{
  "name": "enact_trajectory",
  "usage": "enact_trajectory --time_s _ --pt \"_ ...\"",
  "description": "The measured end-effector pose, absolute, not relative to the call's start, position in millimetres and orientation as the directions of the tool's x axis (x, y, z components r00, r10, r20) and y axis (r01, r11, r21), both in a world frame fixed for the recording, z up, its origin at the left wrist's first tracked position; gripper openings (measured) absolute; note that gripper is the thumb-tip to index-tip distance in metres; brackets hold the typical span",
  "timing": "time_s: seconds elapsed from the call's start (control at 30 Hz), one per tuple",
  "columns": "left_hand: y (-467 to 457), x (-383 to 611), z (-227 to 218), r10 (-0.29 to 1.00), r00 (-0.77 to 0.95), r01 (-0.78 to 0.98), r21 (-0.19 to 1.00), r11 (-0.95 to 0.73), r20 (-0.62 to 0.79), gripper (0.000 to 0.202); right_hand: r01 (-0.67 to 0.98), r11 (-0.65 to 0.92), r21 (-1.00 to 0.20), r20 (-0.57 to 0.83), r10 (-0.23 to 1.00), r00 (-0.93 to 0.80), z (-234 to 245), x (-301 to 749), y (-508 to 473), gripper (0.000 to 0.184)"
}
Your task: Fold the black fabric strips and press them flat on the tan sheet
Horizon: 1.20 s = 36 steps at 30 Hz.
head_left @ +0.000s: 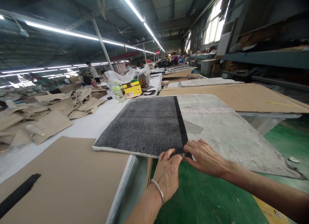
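A dark grey fabric panel (142, 124) with a pale edge lies on a worn, whitish padded board (217, 127). Along the panel's right side runs a black strip (180, 121). My left hand (169, 171), with a silver bangle at the wrist, has its fingers closed on the panel's near edge by the strip. Close beside it, my right hand (205, 155) pinches the near end of the black strip. The fingertips of both hands almost meet at this corner, and they partly hide the edge there.
Beige cut pieces (53, 118) are heaped on the white table at left. A tan sheet (72, 175) with black strips (18, 193) lies nearer. Behind the panel stand a bottle (118, 93) and a yellow box (132, 89). Cardboard (253, 97) lies at right; the floor (200, 198) is green.
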<state>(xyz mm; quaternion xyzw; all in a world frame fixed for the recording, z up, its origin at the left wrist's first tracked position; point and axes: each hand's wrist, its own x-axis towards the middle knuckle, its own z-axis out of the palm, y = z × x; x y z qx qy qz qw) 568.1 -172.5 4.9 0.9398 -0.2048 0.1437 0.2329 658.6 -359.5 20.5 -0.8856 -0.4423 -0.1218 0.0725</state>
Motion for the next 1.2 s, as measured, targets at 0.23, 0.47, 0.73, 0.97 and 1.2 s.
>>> enact_trajectory --time_s 0.23,0.47,0.73,0.97,1.2 --pt "-170.6 569.4 -2.7 -0.357 0.871 -0.47 0.358 -0.807 0.338 0.042 0.907 -0.421 -0.033 0.223 0.881 0.417 24.9 679.9 -368.7 0.016" --pt "-171.7 569.7 -5.1 -0.375 0.858 -0.486 0.322 -0.812 0.35 0.044 0.964 -0.262 0.052 0.211 0.946 0.245 18.3 696.3 -372.0 0.025" --pt "-172.3 567.9 -9.0 -0.377 0.859 -0.482 0.301 -0.823 0.347 0.045 0.982 -0.152 0.114 0.202 0.971 0.127 20.9 705.1 -372.6 0.038" --pt "-172.9 564.8 -15.3 -0.375 0.864 -0.476 0.302 -0.826 0.337 0.042 0.745 -0.319 -0.586 0.472 0.614 0.633 3.4 712.6 -387.5 0.019" --pt "-173.1 559.1 -25.8 -0.38 0.857 -0.469 0.219 -0.856 0.349 0.036 0.607 -0.167 -0.777 0.622 -0.063 0.78 83.8 778.8 -421.5 0.025"
